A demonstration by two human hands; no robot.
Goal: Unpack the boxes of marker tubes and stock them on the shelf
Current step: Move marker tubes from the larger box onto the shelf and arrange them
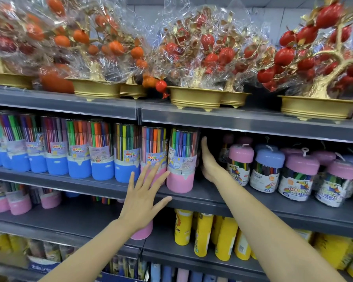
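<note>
My left hand (140, 195) flat, fingers spread, holding nothing, pressing front of pink-based clear plastic marker tube (152, 157). My right hand (209, 159) flat, fingers straight, empty, against right side of end pink-based marker tube (181, 159) — likely squaring row on grey metal shelf (212, 197). Blue-based marker tubes (77, 149) fill left. Pink- and blue-lidded marker jars (269, 169) crowd right, limiting gap.

We reach both bare arms forward. Our left hand (143, 192) is flat, fingers spread and straight, palm facing away. Our right hand (209, 159) stands edge-on farther in, fingers straight and together, pointing up.
</note>
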